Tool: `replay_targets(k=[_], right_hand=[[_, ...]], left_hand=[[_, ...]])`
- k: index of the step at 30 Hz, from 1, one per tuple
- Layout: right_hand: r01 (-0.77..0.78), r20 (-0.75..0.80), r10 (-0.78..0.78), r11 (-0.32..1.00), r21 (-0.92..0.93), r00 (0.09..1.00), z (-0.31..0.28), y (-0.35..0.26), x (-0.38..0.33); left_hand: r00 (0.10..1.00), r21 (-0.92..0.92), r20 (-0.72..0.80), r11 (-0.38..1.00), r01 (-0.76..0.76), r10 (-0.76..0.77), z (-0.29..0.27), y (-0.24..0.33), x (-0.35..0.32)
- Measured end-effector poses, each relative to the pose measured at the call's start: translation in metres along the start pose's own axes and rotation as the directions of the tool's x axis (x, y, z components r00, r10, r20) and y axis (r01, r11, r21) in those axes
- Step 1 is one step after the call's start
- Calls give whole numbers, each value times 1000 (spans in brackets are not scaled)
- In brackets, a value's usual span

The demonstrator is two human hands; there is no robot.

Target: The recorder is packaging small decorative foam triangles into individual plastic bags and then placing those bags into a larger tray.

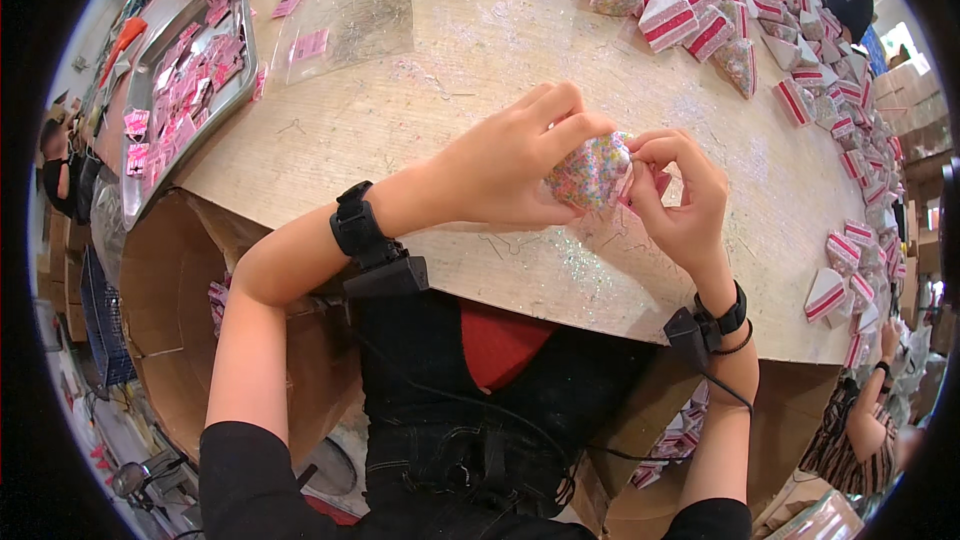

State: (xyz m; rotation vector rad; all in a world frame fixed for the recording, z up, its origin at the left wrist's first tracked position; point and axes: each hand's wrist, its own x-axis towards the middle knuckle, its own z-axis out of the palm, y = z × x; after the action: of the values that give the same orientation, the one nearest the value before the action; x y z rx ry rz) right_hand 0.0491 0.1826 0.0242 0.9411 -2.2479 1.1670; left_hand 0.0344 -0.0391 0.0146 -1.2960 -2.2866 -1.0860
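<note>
My left hand point(520, 155) is closed around a cake-slice-shaped ornament point(588, 175) covered in multicoloured sprinkles, just above the table's near edge. Against the ornament's right side, my right hand point(690, 190) pinches with thumb and forefinger. Something pink shows by those fingertips, but what they grip is too small to make out. Thin wire hooks point(508, 246) and scattered glitter point(585, 275) lie on the wooden table point(350, 150) below and around my hands.
A metal tray point(248, 45) of pink tags point(195, 80) sits at left, beside a clear plastic bag point(375, 10). Many similar ornaments point(700, 25) are heaped along the far right. Cardboard boxes point(165, 290) stand below the near edge. Other people point(860, 430) are at the sides.
</note>
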Motion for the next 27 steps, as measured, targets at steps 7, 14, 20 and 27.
replay_targets(k=[7, 14, 20, 27], right_hand=[[6, 88, -12, 998, 66, 996, -5, 3, -1], [-293, 217, 214, 837, 462, 952, -11, 10, -3], [-458, 345, 312, 711, 533, 885, -13, 14, -5], [-524, 344, 399, 704, 480, 850, -10, 9, -3]], left_hand=[[998, 36, -65, 999, -3, 6, -2, -1, -1], [997, 123, -79, 992, 14, -5, -4, -2, 0], [998, 96, -58, 995, 16, -11, -4, -3, -1], [998, 167, -55, 986, -20, 29, -5, -1, 1]])
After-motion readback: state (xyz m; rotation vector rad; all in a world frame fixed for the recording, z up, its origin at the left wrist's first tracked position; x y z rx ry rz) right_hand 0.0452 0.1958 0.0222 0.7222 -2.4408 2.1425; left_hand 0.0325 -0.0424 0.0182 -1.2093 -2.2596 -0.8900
